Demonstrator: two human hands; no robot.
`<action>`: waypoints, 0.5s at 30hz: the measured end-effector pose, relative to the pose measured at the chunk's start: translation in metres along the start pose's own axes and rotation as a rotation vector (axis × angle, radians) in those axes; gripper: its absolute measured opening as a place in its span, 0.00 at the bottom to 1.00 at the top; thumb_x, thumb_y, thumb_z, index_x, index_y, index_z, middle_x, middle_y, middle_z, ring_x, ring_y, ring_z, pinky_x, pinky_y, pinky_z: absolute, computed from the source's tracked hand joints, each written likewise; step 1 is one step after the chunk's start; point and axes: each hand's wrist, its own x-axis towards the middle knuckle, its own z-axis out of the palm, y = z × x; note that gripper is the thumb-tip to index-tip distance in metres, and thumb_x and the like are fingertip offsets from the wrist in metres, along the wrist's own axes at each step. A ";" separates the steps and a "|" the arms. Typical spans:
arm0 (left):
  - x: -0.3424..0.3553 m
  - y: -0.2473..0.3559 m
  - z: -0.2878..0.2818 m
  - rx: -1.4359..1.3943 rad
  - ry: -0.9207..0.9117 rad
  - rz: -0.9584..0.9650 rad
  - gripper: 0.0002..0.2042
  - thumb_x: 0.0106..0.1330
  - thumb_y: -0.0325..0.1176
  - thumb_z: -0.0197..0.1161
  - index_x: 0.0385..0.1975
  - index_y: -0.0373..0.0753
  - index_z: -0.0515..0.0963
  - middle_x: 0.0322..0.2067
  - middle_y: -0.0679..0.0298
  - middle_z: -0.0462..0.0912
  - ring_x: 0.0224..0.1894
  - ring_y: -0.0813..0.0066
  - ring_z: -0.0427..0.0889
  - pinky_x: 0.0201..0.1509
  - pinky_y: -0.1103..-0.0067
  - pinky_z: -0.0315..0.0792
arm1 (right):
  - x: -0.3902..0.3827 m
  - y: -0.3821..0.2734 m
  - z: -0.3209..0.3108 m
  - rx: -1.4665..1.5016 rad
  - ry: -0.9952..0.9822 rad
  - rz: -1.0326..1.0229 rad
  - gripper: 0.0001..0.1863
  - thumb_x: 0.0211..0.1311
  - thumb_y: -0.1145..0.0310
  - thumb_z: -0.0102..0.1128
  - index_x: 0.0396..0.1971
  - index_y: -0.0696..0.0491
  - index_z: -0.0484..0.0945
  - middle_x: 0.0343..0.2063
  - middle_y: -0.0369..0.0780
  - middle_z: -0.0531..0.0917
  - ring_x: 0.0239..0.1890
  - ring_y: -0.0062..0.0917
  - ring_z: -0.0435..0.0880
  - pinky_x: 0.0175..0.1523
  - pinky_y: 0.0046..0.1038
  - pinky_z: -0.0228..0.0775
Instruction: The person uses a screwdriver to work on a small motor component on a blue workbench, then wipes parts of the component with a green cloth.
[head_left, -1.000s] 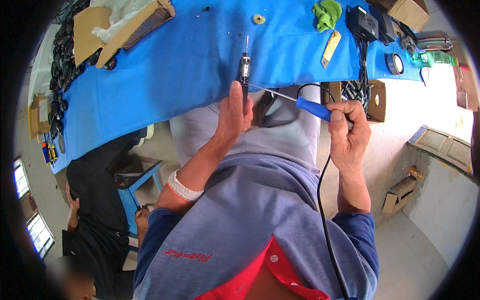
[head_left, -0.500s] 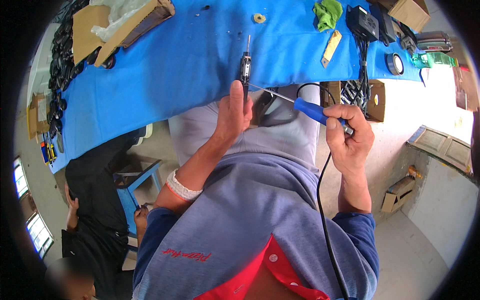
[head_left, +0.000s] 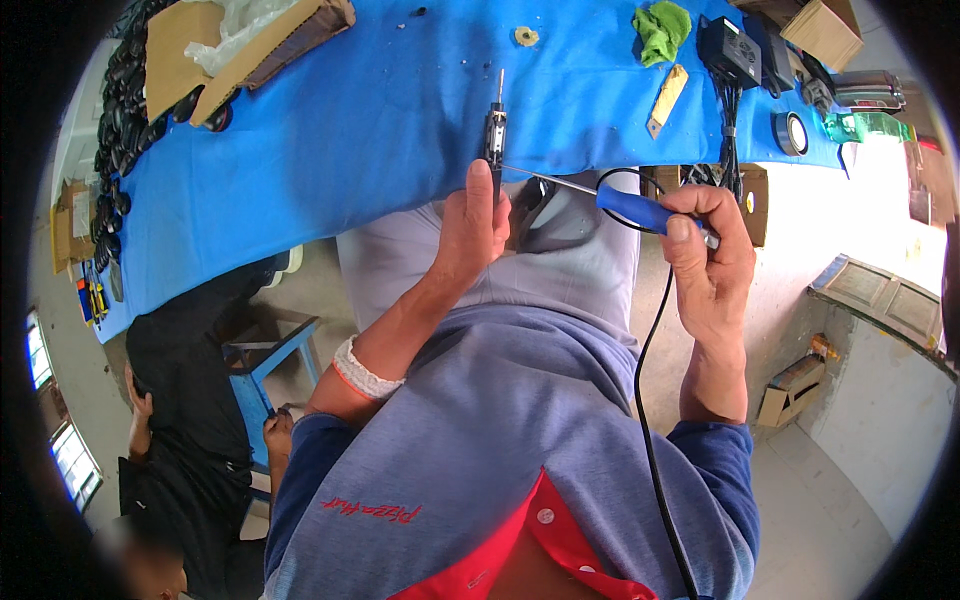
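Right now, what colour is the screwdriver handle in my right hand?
The screwdriver handle is blue, seen best in the head view.

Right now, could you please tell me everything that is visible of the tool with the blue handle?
The blue-handled tool looks like a screwdriver: a thick handle, apparently plastic, a thin straight metal shaft, and a silvery piece at the back end. It slants, shaft pointing left and slightly up the picture. The right hand grips the handle's rear. Its far end reaches the black-and-silver device in the left hand; whether they touch is unclear.
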 end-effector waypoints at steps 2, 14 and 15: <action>0.000 -0.001 -0.001 0.003 -0.007 -0.002 0.31 0.62 0.67 0.34 0.14 0.43 0.61 0.06 0.71 0.58 0.07 0.84 0.55 0.09 0.84 0.49 | 0.000 -0.009 0.000 0.103 -0.024 0.084 0.14 0.63 0.63 0.51 0.39 0.59 0.71 0.27 0.37 0.74 0.29 0.16 0.72 0.31 0.17 0.65; 0.002 -0.002 0.003 0.046 0.041 0.045 0.31 0.61 0.67 0.35 0.14 0.42 0.61 0.06 0.71 0.58 0.07 0.84 0.55 0.09 0.84 0.48 | -0.003 -0.002 -0.002 0.054 0.016 0.114 0.12 0.62 0.65 0.53 0.35 0.60 0.74 0.23 0.36 0.75 0.25 0.15 0.71 0.27 0.18 0.62; 0.001 -0.002 0.003 0.068 0.039 0.044 0.31 0.61 0.67 0.35 0.14 0.42 0.61 0.06 0.71 0.58 0.07 0.84 0.55 0.09 0.84 0.48 | -0.002 0.000 -0.001 0.030 0.027 0.056 0.10 0.61 0.67 0.53 0.34 0.60 0.74 0.24 0.36 0.76 0.26 0.15 0.71 0.27 0.17 0.62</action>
